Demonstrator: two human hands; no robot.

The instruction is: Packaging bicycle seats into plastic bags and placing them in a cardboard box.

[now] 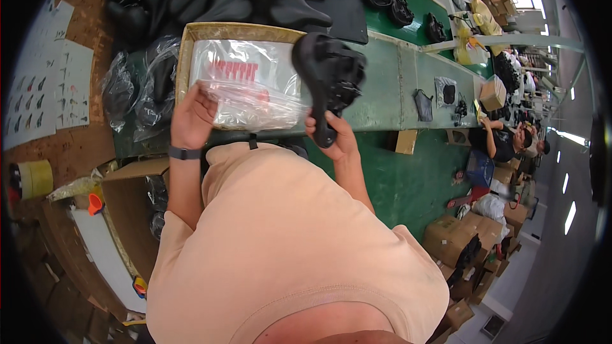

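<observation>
By its narrow nose my right hand (338, 139) grips a black bicycle saddle (310, 67), holding it up over the right end of a shallow cardboard box. The saddle's underside faces right. My left hand (194, 114) is closed at the left edge of a clear plastic bag (255, 105) with red print. This bag lies on a stack of similar flat bags inside the box (183, 57). My left fingertips are partly hidden by the film.
Several black saddles (223, 6) are heaped behind the box; bagged ones (118, 86) lie left. The green workbench (389, 83) runs right, with a row of saddles (401, 11) beyond. Cartons (449, 239) stand on the floor, and a co-worker (500, 140) is at the far right.
</observation>
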